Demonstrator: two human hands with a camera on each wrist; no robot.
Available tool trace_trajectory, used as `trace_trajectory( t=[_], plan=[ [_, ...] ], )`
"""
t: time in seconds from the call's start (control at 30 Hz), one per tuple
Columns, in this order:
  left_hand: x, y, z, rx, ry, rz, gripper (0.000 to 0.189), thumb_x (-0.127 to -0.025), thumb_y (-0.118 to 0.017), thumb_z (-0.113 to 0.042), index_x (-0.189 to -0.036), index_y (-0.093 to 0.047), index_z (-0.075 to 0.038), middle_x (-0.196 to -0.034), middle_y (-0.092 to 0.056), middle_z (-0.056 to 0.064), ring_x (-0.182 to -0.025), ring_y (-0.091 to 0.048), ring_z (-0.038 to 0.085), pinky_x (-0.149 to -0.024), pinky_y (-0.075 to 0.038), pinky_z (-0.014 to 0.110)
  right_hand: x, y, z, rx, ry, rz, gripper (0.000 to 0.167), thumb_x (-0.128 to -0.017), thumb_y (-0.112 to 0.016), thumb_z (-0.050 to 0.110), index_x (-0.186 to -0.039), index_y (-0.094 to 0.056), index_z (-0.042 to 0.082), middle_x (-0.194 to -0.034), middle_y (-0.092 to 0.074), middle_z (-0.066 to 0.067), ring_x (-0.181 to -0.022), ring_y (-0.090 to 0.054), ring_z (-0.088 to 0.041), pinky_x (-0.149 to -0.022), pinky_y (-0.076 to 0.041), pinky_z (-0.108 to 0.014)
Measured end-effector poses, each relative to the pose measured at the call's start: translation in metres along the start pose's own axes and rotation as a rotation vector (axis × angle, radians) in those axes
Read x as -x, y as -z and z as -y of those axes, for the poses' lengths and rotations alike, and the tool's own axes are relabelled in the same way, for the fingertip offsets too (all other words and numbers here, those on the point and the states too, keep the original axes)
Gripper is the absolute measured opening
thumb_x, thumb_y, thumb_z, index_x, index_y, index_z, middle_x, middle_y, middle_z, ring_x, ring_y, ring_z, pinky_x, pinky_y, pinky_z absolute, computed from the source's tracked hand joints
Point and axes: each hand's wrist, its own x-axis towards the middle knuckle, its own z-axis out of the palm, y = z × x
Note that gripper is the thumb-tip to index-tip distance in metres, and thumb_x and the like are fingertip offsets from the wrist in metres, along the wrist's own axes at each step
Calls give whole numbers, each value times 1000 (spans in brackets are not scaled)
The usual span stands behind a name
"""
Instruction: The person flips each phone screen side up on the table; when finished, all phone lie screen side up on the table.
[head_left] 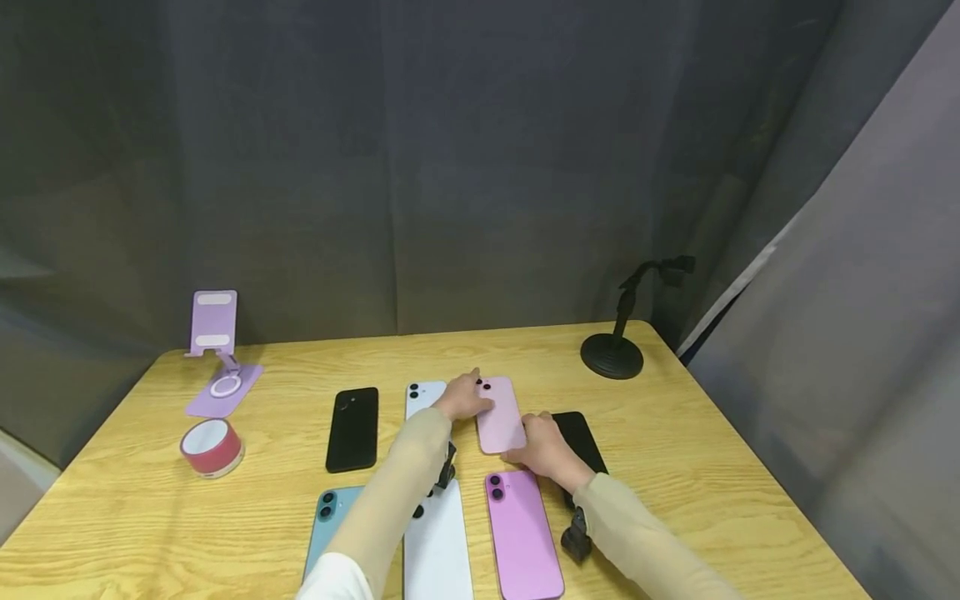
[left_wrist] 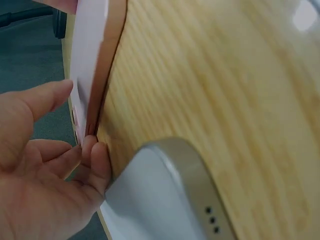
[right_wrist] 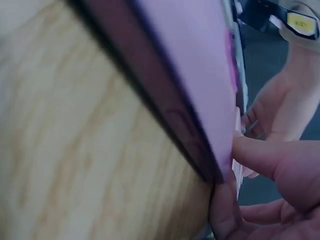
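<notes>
A pale pink phone point(head_left: 498, 417) lies camera side up on the wooden table, between both hands. My left hand point(head_left: 463, 397) is at its upper left corner, thumb over the back and curled fingers at the edge. At the lower right corner, my right hand point(head_left: 546, 450) pinches the edge between thumb and fingers. A white phone point(head_left: 424, 393) lies partly under the left hand, its corner close by in the left wrist view. Beside the right hand is a black phone point(head_left: 579, 437), partly covered by that arm. A brighter pink phone point(head_left: 525, 537) lies nearer me.
Toward the front lie another white phone point(head_left: 438, 546) and a teal phone point(head_left: 330, 517), both partly behind the left forearm. A second black phone point(head_left: 352, 429) is left of centre. Farther left are a tape roll point(head_left: 212, 447) and a purple stand point(head_left: 213, 325); a black stand point(head_left: 612, 355) is back right.
</notes>
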Motion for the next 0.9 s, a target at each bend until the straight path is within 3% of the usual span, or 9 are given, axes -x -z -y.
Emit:
trace_trajectory(
  t=[0.13, 0.2, 0.37, 0.47, 0.57, 0.6, 0.63, 0.77, 0.9],
  plan=[
    [-11, -4, 7, -24, -14, -12, 74, -86, -67, -20, -143, -32, 10, -140, -46, 28, -132, -43, 41, -111, -35, 47, 1, -1, 2, 26, -22, -14, 59, -74, -83, 24, -113, -59, -14, -97, -55, -22, -82, -58, -24, -73, -56, -39],
    [-34, -18, 31, -54, -63, -46, 73, -86, -64, -28, -143, -35, 8, -138, -50, 26, -129, -47, 38, -108, -40, 42, 1, -2, 2, 39, -19, -19, 57, -75, -83, 23, -111, -60, -14, -95, -54, -21, -80, -57, -23, -73, -56, -38],
    [-85, -49, 76, -106, -67, -73, 64, -87, -56, -23, -143, -39, 4, -138, -52, 20, -126, -51, 32, -102, -45, 36, 1, -4, 2, 52, 5, -19, 48, -76, -82, 22, -105, -63, -12, -91, -52, -17, -76, -55, -20, -70, -55, -35],
    [-65, -31, 53, -70, 0, -20, 63, -85, -57, -9, -144, -39, 2, -141, -50, 18, -128, -49, 30, -103, -44, 36, 1, -6, 3, 54, -9, -10, 48, -76, -81, 22, -104, -63, -12, -92, -51, -17, -76, -55, -19, -69, -56, -34],
    [-26, -5, 19, -13, 27, -3, 63, -82, -57, -1, -142, -39, 5, -138, -52, 19, -128, -49, 31, -104, -44, 37, 1, -7, 4, 60, -17, 1, 50, -77, -81, 22, -105, -62, -14, -96, -51, -20, -77, -56, -20, -70, -56, -33],
    [-7, 8, 0, 7, 54, 4, 63, -81, -56, 3, -142, -39, 7, -138, -52, 21, -129, -48, 34, -107, -41, 41, 2, -7, 4, 64, -13, 2, 50, -77, -81, 22, -105, -62, -14, -96, -51, -20, -77, -56, -20, -70, -56, -33],
    [1, 12, -5, 23, 54, -1, 62, -81, -56, 4, -141, -39, 8, -137, -52, 22, -128, -48, 34, -107, -41, 42, 2, -7, 4, 66, -5, 1, 50, -77, -81, 22, -105, -62, -15, -97, -51, -21, -77, -55, -20, -69, -56, -33],
    [9, 13, -7, 90, 29, -61, 59, -81, -59, 3, -137, -44, 9, -133, -55, 25, -126, -49, 37, -109, -39, 43, 3, -6, 4, 69, 22, -7, 49, -77, -81, 21, -104, -62, -15, -93, -51, -20, -75, -53, -20, -67, -54, -33],
    [-2, 5, 4, 221, 4, -119, 61, -80, -69, -3, -135, -45, 9, -128, -56, 27, -120, -53, 37, -104, -44, 44, 4, -4, 4, 78, 32, -13, 49, -77, -80, 22, -104, -62, -14, -90, -51, -18, -74, -52, -19, -66, -53, -32]
  ],
)
